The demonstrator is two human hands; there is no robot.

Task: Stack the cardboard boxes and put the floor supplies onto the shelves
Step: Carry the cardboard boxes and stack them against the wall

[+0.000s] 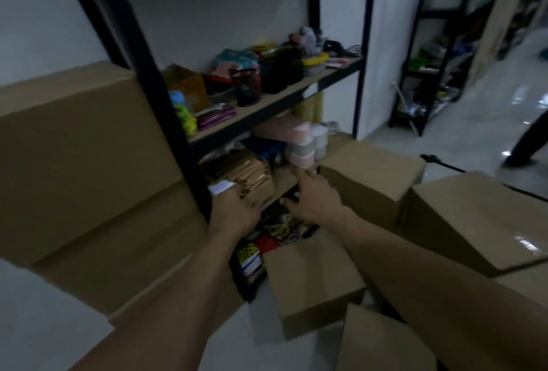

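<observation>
Head: right hand (312, 199) splayed, forefinger outstretched.

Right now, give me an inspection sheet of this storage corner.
Surface: pale glossy floor; black rack with wooden boards.
Job's things: stacked boxes at left, loose boxes at right; brown packets on the lower shelf.
Clutter: mesh cups, purple cases, pink and grey tubs on the shelves.
Hands: left hand at the brown packets, grip hidden; right hand open, forefinger out.
Cables: thin dark strip on the floor, unclear.
Surroundings: second rack; someone's leg.
</observation>
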